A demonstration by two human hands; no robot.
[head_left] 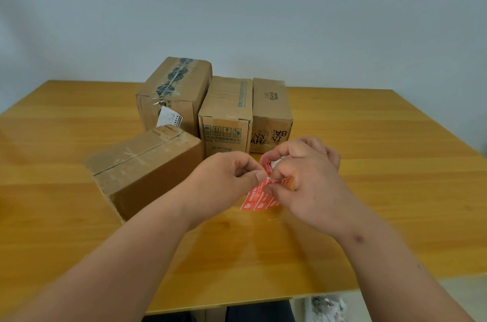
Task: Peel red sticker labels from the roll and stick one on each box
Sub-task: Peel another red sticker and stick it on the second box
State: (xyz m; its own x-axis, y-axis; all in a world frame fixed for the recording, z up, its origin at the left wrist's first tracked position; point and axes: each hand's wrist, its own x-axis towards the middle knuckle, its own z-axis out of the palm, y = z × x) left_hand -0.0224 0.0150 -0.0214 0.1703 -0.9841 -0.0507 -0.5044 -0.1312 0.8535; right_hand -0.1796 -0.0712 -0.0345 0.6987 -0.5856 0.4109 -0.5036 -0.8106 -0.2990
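Both hands meet above the table's middle around a roll of red sticker labels (271,166). My right hand (308,179) curls round the roll, and a loose strip of red labels (259,199) hangs from it toward the table. My left hand (226,179) pinches the strip's edge between thumb and fingertips. Several cardboard boxes stand behind the hands: a tilted one at the near left (143,169), a tall taped one (175,92) behind it, a middle one (226,113) and a right one (271,111). No red label shows on any box.
The yellow wooden table (382,163) has bare surface to the left, right and front of the boxes. Its front edge runs below my forearms. A pale wall stands behind the table.
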